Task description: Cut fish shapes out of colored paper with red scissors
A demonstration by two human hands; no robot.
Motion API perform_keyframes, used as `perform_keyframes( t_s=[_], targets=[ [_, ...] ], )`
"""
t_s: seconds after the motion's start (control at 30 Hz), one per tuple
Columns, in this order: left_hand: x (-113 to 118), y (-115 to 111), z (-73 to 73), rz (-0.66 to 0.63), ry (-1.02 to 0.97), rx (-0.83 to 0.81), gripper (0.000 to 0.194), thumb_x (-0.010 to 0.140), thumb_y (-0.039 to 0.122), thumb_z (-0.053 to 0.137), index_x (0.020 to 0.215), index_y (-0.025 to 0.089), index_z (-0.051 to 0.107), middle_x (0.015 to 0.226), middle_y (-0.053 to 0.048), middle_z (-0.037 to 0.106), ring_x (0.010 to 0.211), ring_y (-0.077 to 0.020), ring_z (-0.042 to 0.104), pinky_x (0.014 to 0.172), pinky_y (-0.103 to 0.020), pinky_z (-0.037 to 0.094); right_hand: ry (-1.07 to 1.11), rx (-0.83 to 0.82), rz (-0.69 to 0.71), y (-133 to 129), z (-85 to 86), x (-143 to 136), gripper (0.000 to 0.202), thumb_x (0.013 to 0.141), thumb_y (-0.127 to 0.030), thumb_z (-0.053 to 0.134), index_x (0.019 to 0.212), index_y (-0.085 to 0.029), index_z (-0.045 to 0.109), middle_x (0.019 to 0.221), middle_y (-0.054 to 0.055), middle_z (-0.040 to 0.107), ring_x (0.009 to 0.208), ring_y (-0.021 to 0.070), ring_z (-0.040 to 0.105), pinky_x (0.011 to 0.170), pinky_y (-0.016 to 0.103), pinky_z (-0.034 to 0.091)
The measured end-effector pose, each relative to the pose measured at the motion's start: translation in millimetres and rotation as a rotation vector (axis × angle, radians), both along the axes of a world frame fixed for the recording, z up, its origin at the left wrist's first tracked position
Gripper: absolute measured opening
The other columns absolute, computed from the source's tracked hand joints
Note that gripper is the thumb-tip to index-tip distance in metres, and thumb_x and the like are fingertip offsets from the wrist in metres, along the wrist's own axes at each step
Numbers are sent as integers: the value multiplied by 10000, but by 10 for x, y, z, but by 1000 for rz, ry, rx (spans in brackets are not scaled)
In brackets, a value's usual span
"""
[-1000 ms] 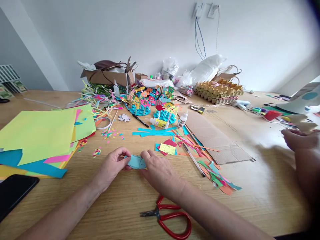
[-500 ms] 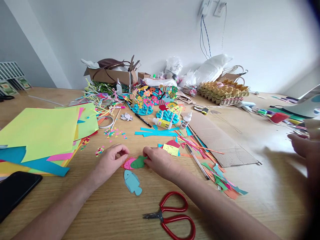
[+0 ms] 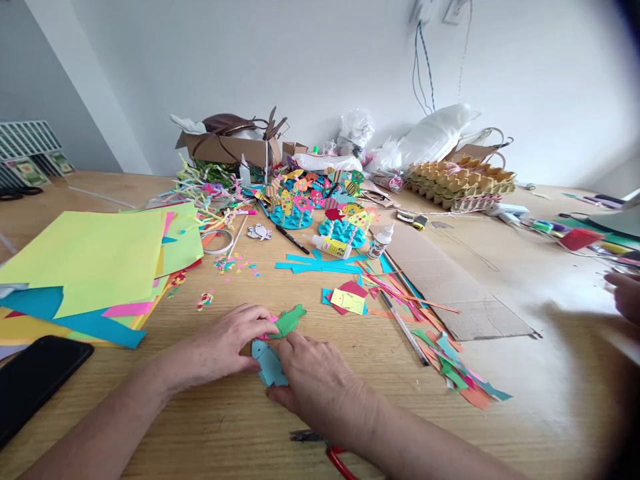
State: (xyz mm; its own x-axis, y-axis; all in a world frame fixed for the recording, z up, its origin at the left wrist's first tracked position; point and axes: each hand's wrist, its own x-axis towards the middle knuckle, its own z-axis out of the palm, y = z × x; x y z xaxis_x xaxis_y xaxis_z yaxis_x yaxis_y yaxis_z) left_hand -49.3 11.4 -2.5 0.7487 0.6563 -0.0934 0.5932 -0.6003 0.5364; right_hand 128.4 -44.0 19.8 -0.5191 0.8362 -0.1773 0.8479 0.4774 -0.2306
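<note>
Looks to me like gathering cut-out fish: the right hand (image 3: 320, 377) grips the blue fish (image 3: 269, 363) by its tail end, the green fish (image 3: 291, 321) just beyond those fingertips. Whether the left hand (image 3: 235, 337), alongside, pinches anything, I can't tell. Lifting calls for lightness. Fingers hide the blue tail; the right forearm covers most of the scissors (image 3: 340, 460).

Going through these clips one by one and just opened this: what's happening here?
A person's right hand covers the tail end of a light-blue paper fish, while the left hand is at its head. A green paper fish lies just beyond. Scissors lie partly hidden by the right arm. Another person's hand shows at the right edge.
</note>
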Motion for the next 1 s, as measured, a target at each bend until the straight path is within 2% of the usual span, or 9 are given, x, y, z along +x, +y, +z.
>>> perform_keyframes(
  t_s=[0.1, 0.23, 0.33, 0.4, 0.47, 0.57, 0.73, 0.83, 1.0],
  targets=[
    [5, 10, 0, -2, 18, 5, 434, 708, 97, 632, 1119, 230, 593, 1243, -65, 528, 1179, -231, 452, 998, -358, 356, -15, 28, 32, -2, -53, -14, 246, 799, -242, 571, 996, -99, 604, 924, 120, 649, 788, 268, 647, 623, 335, 522],
    [-9, 39, -6, -3, 38, -15, 391, 760, 154, 612, 1148, 194, 582, 1270, -91, 525, 1199, -238, 437, 1010, -369, 343, -69, 174, 239, 7, -150, 81, 118, 789, -104, 552, 898, -117, 594, 824, 83, 634, 657, 218, 631, 511, 279, 478],
    [-20, 56, -33, 19, -2, -4, 388, 767, 155, 603, 1152, 196, 574, 1239, -81, 556, 1179, -235, 457, 996, -362, 358, -96, 273, 390, 53, -179, 209, 83, 840, -91, 514, 859, -139, 579, 807, 57, 617, 638, 197, 608, 484, 262, 440],
    [-18, 59, -48, 40, -51, 13, 373, 766, 141, 596, 1132, 213, 579, 1177, -58, 592, 1128, -223, 497, 961, -341, 386, -100, 287, 434, 93, -153, 297, 83, 863, -109, 501, 857, -147, 574, 816, 47, 610, 655, 193, 600, 502, 266, 437],
    [-6, 59, -53, 57, -96, 20, 302, 792, 162, 570, 1087, 221, 595, 1077, -39, 624, 1030, -203, 548, 889, -309, 428, -67, 258, 394, 125, -98, 363, 91, 875, -115, 490, 878, -152, 572, 847, 43, 606, 688, 186, 600, 539, 265, 445],
    [14, 60, -45, 79, -138, 26, 212, 841, 220, 516, 1028, 213, 614, 957, -27, 632, 897, -175, 580, 777, -270, 457, 28, 140, 224, 144, -16, 388, 103, 870, -210, 532, 934, -144, 577, 913, 58, 607, 770, 191, 610, 609, 265, 465],
    [10, 77, -42, 44, -129, 58, 223, 864, 187, 470, 1031, 216, 613, 956, -27, 636, 895, -165, 575, 777, -265, 443, 31, -14, 58, 125, -47, 262, 265, 789, -360, 626, 930, -136, 603, 937, 83, 619, 807, 237, 626, 648, 297, 486],
    [-3, 89, -47, 22, -126, 58, 222, 873, 184, 458, 1023, 228, 616, 979, -24, 642, 917, -163, 570, 792, -268, 438, 37, -4, 35, 115, -126, 179, 244, 800, -325, 608, 959, -140, 607, 952, 92, 628, 834, 246, 631, 676, 306, 489],
    [-24, 99, -70, 52, -130, 68, 238, 856, 147, 462, 1037, 217, 600, 997, -23, 630, 937, -157, 569, 816, -259, 441, 20, 5, 51, 94, -181, 115, 135, 822, -220, 556, 891, -129, 627, 887, 95, 656, 771, 234, 645, 624, 290, 486]
  ],
)
